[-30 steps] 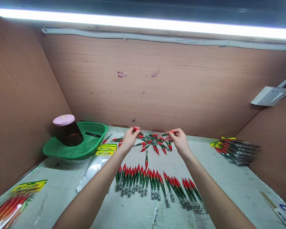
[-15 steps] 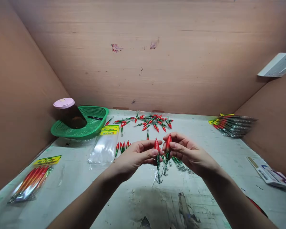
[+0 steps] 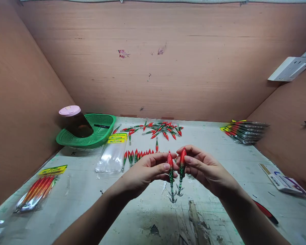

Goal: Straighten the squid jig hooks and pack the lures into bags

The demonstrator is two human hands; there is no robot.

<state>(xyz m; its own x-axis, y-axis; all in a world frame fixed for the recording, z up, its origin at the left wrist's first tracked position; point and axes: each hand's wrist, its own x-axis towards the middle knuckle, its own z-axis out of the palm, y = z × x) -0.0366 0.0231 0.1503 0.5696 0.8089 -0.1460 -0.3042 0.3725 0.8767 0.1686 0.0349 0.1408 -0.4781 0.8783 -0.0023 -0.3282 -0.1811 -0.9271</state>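
Note:
My left hand (image 3: pixel 150 170) pinches a red and green lure (image 3: pixel 171 170) upright, its hooks hanging down. Close beside it, a second red and green lure (image 3: pixel 182 165) is held by my right hand (image 3: pixel 204 166), also hooks down. Behind my hands a row of similar lures (image 3: pixel 132 156) stretches along the table, partly hidden by my fingers. Farther back lies a loose pile of lures (image 3: pixel 164 129), with a single lure (image 3: pixel 157 145) in front of it. Clear bags with yellow headers (image 3: pixel 111 156) are stacked left of the row.
A green basket (image 3: pixel 102 136) holds a lidded dark cup (image 3: pixel 79 124) and a pen. A filled lure bag (image 3: pixel 38 190) lies at the left, and stacked packs (image 3: pixel 247 131) at the back right. On the right are a white package (image 3: pixel 283 180) and a red-black object (image 3: pixel 266 212).
Both hands and their lures sit slightly lower in view, and the two lures are a little closer together. The camera view has shifted slightly, exposing more of the row of lures.

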